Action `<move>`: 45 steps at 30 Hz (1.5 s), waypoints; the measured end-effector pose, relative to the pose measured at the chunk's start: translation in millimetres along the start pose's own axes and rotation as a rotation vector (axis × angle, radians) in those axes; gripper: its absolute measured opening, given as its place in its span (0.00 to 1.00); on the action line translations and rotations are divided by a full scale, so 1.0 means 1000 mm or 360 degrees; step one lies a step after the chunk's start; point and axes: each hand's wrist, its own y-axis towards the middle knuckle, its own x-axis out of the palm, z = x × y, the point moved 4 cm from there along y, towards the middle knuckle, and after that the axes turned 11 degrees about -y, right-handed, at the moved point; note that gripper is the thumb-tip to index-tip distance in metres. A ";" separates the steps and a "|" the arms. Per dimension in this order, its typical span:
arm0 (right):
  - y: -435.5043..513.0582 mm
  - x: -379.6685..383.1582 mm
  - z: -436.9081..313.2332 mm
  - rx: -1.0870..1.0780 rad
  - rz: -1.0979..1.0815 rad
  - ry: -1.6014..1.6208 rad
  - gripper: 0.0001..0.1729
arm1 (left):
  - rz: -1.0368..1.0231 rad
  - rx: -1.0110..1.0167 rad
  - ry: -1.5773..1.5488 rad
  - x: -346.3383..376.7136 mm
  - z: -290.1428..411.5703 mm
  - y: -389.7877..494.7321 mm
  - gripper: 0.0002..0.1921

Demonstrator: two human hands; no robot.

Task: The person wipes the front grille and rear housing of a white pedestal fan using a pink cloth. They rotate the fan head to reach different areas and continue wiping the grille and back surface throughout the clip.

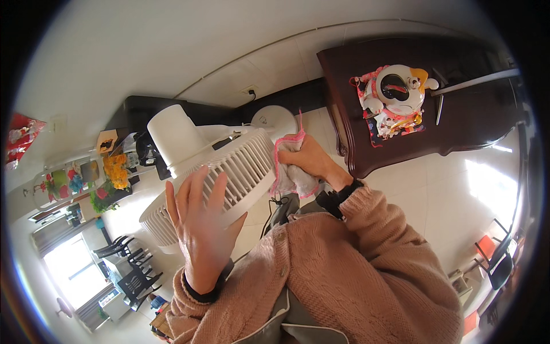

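Before me stands a white electric fan (pixel 240 172) with a slatted grille and a round motor housing (pixel 172 133). Its pale round base (pixel 275 119) rests on the floor behind. My right hand (pixel 311 157) grips a greyish-white cloth (pixel 296 178) with pink edging, at the right rim of the fan head. My left hand (pixel 204 223) is spread with fingers apart in front of the grille, holding nothing. Whether its fingertips touch the grille I cannot tell. Part of the grille is hidden behind that hand.
To the right, a dark wooden cabinet (pixel 343 86) carries a lucky cat figurine (pixel 399 96) on a patterned cloth. A plug sits in a wall socket (pixel 249 90) behind the fan. Yellow flowers (pixel 116 170) stand at left; black chairs (pixel 137 284) are farther off, near a window (pixel 75 266).
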 end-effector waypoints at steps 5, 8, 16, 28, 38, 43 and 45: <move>0.043 0.002 0.005 -0.0177 0.0015 -0.0110 0.14 | 0.0000 0.0016 0.0006 0.001 0.002 -0.002 0.39; 0.081 -0.004 0.009 -0.0308 0.0319 -0.0155 0.16 | 0.0007 0.0002 0.0020 0.000 0.002 0.000 0.39; 0.030 -0.014 0.009 -0.0369 0.0557 0.0235 0.12 | -0.0011 -0.0043 -0.0006 0.001 0.003 0.004 0.38; 0.026 0.007 0.035 -0.0359 0.0242 -0.0068 0.21 | -0.0033 0.0041 0.0095 0.003 -0.003 -0.003 0.46; 0.031 0.002 0.013 -0.0599 0.0206 0.0302 0.10 | -0.0014 0.0077 0.0089 0.003 -0.003 -0.005 0.47; 0.059 0.003 0.014 -0.0494 0.0133 0.0064 0.13 | 0.0009 0.0068 0.0100 0.001 -0.002 -0.002 0.44; 0.042 -0.002 0.016 -0.0503 0.0240 -0.0109 0.17 | 0.0046 0.0029 0.0052 0.000 -0.002 -0.001 0.37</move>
